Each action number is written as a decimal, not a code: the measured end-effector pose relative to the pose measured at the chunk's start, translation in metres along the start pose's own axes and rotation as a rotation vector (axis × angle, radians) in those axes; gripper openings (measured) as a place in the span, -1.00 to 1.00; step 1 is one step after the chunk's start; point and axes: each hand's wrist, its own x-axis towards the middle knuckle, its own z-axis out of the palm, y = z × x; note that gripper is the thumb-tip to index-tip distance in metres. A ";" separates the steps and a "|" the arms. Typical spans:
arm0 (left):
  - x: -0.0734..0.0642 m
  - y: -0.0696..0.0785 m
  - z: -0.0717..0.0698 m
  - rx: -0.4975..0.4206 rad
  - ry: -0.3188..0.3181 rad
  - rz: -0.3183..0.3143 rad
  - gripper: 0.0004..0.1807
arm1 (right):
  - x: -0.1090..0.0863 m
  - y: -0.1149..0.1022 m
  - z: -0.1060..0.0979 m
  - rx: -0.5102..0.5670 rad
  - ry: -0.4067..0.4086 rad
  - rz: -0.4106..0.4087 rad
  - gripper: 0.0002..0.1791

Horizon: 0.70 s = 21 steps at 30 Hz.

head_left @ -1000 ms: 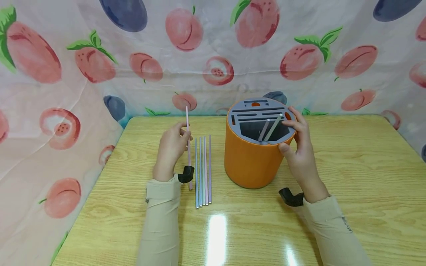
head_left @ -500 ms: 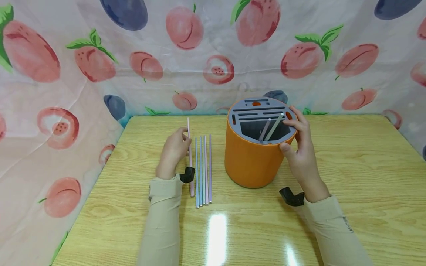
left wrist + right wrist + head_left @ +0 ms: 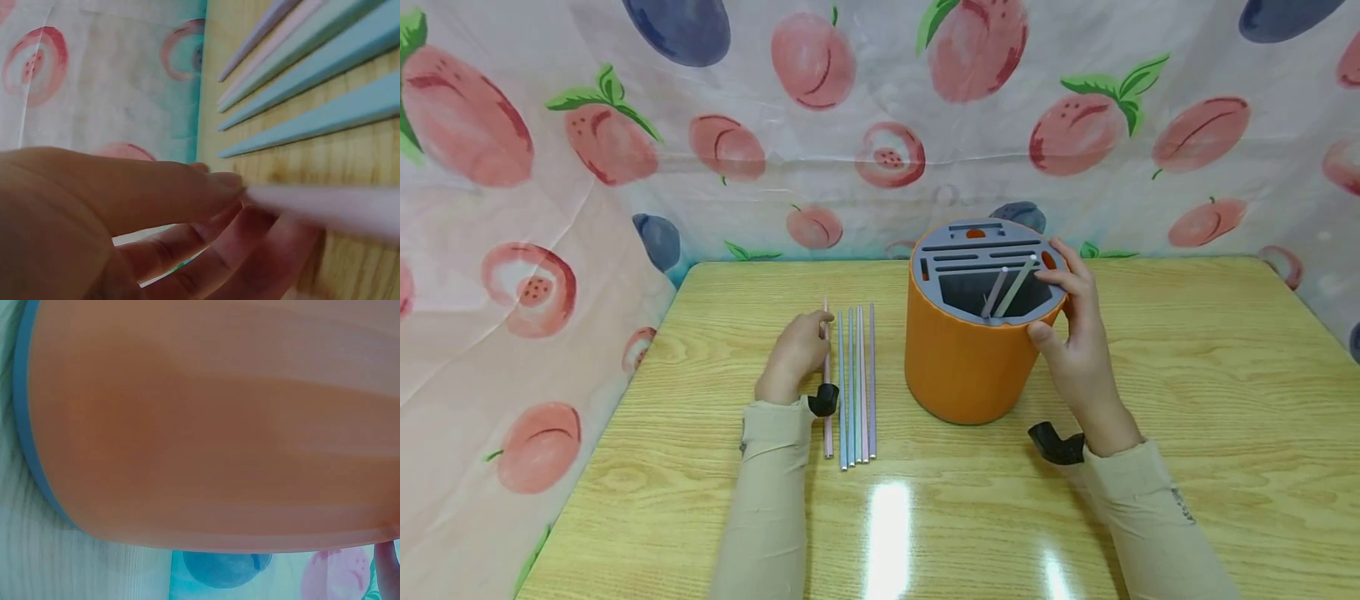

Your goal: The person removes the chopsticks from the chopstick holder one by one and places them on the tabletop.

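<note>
With thumb and fingers my left hand pinches a pink chopstick, which lies at the left end of a row of pastel chopsticks. In the left wrist view the thumb is on the pink chopstick, which is blurred. My right hand grips the right side of the rim of an orange round holder with a grey slotted top. Two chopsticks, one pale green and one purplish, lean inside its large opening. The right wrist view is mostly filled by the holder's orange wall.
A wooden table bears everything. Behind and to the left hangs a fruit-print cloth. The holder stands upright near the table's back edge, to the right of the chopstick row.
My left hand has brought the pink chopstick towards me and down beside the row. The right hand and the holder have stayed in place.
</note>
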 end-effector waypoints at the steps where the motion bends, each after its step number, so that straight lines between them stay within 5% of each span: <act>1: 0.000 0.000 0.000 -0.012 -0.009 -0.006 -0.47 | 0.000 0.000 0.000 0.001 0.000 0.001 -0.22; 13: -0.001 0.004 0.001 -0.047 -0.012 -0.026 -0.59 | 0.001 0.001 0.000 0.004 -0.001 0.003 -0.23; 21: -0.002 0.022 -0.006 -0.019 0.075 0.090 -0.67 | 0.001 0.000 0.000 0.012 -0.007 0.011 -0.23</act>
